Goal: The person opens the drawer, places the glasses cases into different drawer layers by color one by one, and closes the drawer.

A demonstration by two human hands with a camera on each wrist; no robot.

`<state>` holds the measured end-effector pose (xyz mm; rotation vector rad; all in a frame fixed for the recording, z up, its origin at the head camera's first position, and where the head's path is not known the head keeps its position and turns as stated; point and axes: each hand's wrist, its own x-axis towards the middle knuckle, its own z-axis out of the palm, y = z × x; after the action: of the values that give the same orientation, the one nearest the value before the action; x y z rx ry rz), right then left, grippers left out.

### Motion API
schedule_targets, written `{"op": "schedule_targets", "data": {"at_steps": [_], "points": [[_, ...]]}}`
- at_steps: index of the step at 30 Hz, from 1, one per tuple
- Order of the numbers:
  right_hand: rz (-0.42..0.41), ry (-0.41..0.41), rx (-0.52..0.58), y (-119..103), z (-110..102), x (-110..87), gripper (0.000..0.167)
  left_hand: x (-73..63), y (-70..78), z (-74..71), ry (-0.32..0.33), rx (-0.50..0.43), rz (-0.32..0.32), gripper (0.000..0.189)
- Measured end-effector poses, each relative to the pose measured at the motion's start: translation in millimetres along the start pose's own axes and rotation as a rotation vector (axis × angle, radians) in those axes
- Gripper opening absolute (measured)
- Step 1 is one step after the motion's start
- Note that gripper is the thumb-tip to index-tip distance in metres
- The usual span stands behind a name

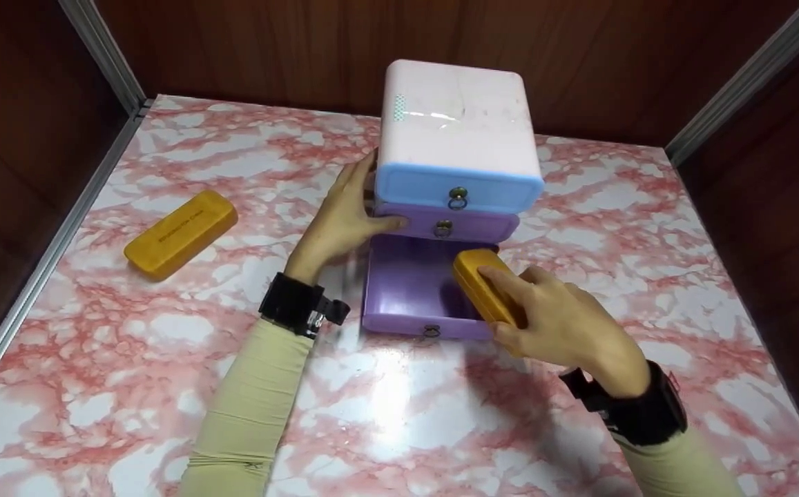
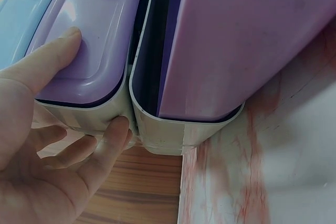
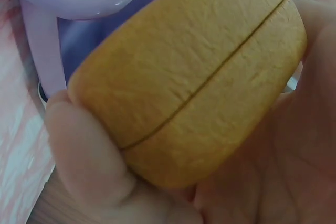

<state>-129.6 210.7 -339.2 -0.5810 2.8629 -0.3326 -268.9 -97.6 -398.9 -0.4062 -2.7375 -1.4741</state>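
Note:
A small cabinet [image 1: 461, 117] of stacked drawers has a white body, a blue top drawer [image 1: 413, 186] and a purple middle drawer [image 1: 482, 226], both pushed in. Its purple bottom drawer [image 1: 406, 283] is pulled out toward me. My left hand [image 1: 340, 224] holds the cabinet's left side, thumb on the middle drawer's front and fingers against the side wall. In my right hand [image 1: 565, 317] is a mustard-yellow glasses case [image 3: 189, 82], gripped between thumb and fingers, tilted above the right part of the bottom drawer. The case's seam is closed.
A second yellow glasses case [image 1: 181, 235], with small lettering on its top, lies on the table to the left. The red-and-white marbled table [image 1: 302, 428] is bounded by dark wood panels [image 1: 268, 55] at the back and sides. Ring pulls hang on the drawer fronts.

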Motion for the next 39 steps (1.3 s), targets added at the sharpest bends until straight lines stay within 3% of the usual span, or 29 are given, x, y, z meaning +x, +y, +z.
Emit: {"op": "schedule_targets", "data": {"at_steps": [18, 39], "points": [[0.117, -0.060, -0.077, -15, 6, 43.9, 0.075, -0.7, -3.1, -0.6, 0.000, 0.010, 0.009, 0.123], [0.226, 0.000, -0.108, -26, 24, 67.7, 0.075, -0.7, -0.7, -0.6, -0.008, 0.000, -0.002, 0.122]]}}
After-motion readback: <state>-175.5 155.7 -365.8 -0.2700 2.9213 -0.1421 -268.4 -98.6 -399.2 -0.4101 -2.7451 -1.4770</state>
